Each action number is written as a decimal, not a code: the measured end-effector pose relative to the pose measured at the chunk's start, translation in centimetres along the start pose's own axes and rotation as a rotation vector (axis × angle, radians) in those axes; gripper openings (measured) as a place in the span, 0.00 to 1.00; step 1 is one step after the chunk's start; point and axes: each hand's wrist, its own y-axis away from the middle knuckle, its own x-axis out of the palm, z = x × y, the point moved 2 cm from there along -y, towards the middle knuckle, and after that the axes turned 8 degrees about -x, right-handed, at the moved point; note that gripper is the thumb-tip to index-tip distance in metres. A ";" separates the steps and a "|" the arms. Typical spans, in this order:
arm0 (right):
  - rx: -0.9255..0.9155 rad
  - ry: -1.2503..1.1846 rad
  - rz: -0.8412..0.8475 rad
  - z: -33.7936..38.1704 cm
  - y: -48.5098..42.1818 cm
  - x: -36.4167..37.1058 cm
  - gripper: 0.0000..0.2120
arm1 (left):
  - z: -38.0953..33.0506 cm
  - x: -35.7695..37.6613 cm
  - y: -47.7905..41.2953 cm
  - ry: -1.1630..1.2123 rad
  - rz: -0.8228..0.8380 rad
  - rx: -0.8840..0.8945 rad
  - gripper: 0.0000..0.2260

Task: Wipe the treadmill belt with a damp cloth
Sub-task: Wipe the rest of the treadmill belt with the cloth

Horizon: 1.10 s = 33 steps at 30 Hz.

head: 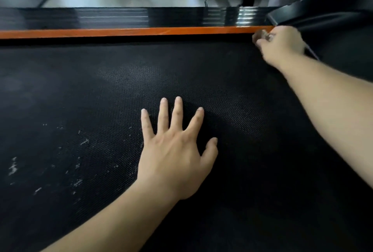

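Head view, I note two hands: left hand (173, 151) flat on the one treadmill belt (80, 100), five fingers spread straight, holding nothing. Right hand (280, 44) curls round one bunched cloth (260, 36), blurred, at the belt's far edge beside one orange strip (121, 32).

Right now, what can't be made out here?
Head view only:
- Brown bit in right hand: motion-blurred, mostly hidden by the hand; cloth or not, unclear.
- White flecks on belt: too small to identify.
- Belt ends: cut off by frame edges.
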 end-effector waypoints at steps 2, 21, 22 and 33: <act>-0.134 -0.018 0.012 1.4 1.7 1.0 0.19 | 0.0 0.0 0.0 -0.012 0.008 -0.009 0.33; -0.268 -0.017 0.069 0.4 17.2 -4.4 0.19 | -0.1 -0.1 -0.1 -0.034 0.060 -0.041 0.32; -0.381 -0.085 0.120 1.5 19.8 -4.6 0.18 | -0.1 -0.1 -0.1 -0.035 0.050 -0.033 0.32; -0.448 -0.051 0.165 1.2 29.5 -7.8 0.17 | 0.3 0.1 0.6 -0.045 0.047 0.028 0.31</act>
